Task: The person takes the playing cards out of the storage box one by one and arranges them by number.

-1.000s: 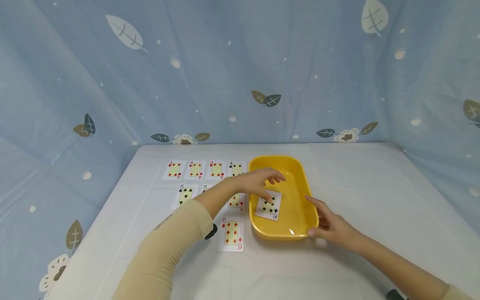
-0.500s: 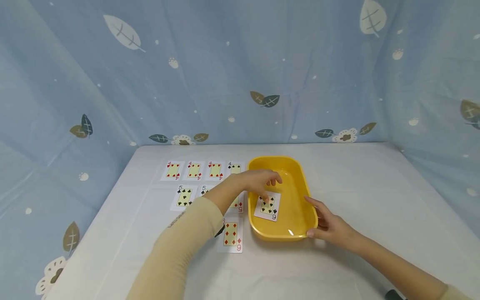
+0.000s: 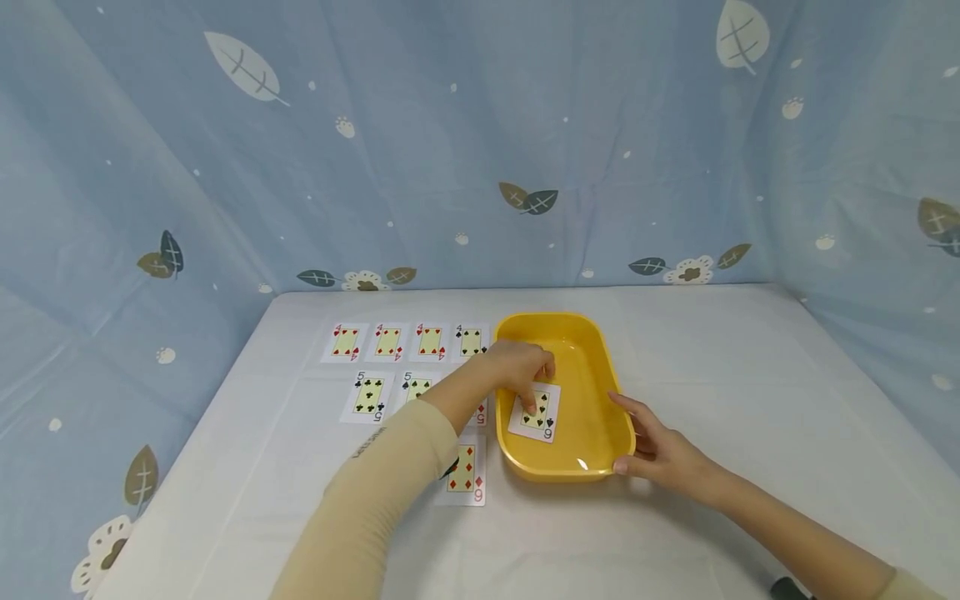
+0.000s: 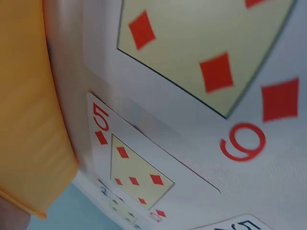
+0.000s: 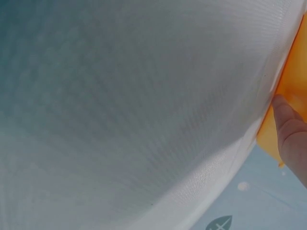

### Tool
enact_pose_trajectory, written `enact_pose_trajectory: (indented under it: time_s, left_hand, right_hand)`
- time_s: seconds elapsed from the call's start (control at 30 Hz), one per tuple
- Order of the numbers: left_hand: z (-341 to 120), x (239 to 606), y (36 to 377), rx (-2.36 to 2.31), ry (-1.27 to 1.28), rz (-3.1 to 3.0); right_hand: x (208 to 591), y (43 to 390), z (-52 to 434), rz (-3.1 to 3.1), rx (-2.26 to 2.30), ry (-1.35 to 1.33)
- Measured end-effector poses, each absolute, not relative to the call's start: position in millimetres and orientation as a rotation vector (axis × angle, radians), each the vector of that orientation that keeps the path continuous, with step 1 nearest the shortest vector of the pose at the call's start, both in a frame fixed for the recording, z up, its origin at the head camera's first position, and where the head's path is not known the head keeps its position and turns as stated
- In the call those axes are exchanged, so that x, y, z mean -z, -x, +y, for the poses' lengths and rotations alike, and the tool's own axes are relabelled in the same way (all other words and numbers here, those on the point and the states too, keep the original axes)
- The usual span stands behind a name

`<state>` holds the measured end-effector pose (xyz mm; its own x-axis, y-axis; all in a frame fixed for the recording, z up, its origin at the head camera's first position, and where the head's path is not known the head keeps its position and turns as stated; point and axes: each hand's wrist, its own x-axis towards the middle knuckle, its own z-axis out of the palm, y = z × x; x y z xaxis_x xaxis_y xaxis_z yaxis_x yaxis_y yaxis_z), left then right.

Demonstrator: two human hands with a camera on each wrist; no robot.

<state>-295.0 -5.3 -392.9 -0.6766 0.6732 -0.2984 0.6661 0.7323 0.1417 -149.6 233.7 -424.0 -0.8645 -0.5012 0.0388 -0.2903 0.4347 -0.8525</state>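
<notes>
A yellow plastic tray [image 3: 592, 442] stands on the white-covered table, with a six of spades [image 3: 539, 425] lying face up inside its left half. My left hand [image 3: 521, 369] reaches over the tray's left rim. Its thumb is on the card's face, and its bent fingers are near the card's upper edge, apart from the thumb. In the left wrist view that hand is mostly out of sight. My right hand [image 3: 663, 454] grips the tray's near right side, fingers along the wall and thumb at the corner. The right wrist view shows one finger [image 5: 290, 129] against the yellow wall.
Left of the tray, face-up cards lie in rows: several fours, including the four of hearts [image 3: 346, 342], then fives, including the five of clubs [image 3: 368, 397]. A six of diamonds [image 3: 467, 492] lies nearest, partly under my left sleeve [image 3: 390, 475]. A blue leaf-print curtain [image 3: 450, 142] hangs behind.
My left hand has come slightly inward over the card; its fingers have drawn in from a wider spread and the thumb has moved down the card. My right hand keeps its place on the tray.
</notes>
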Motion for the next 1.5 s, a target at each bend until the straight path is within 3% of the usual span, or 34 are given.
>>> enact_pose_trajectory:
  time_s: [0.6, 1.5]
  left_hand:
    - [-5, 391, 294, -0.104, -1.043, 2.581]
    - [-16, 394, 300, -0.898, -1.176, 2.455]
  right_hand:
    - [429, 151, 236, 2.459, 1.435, 0.788]
    - [426, 148, 233, 2.46, 1.41, 0.733]
